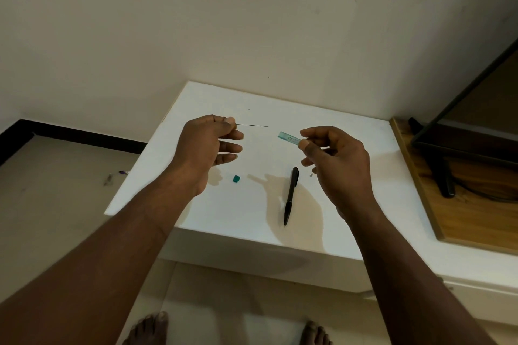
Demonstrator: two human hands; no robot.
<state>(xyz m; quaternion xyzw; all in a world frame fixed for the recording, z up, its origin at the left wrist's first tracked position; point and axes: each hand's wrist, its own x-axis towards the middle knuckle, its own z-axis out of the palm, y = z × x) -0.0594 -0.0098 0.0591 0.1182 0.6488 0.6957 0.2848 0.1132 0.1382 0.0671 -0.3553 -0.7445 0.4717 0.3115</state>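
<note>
The person stands at a white table [213, 204] with both hands raised above it. The left hand [207, 145] pinches one end of a thin dark lead [252, 125] between thumb and forefinger. Its other three fingers [232, 147] are loosely spread below. The lead sticks out level toward the right, in the air over the far half of the table.

The right hand [333, 159] pinches a small clear teal tube [288, 138] by its near end, thumb against forefinger, with the remaining fingers curled in. The tube tilts up to the left and its free end points at the tip of the lead, with a short gap between the two. I cannot tell what is inside the tube.

A small green cap [236, 179] lies on the table below the left hand, apart from the tube. A black pen [291, 196] lies lengthwise beneath the right hand.
</note>
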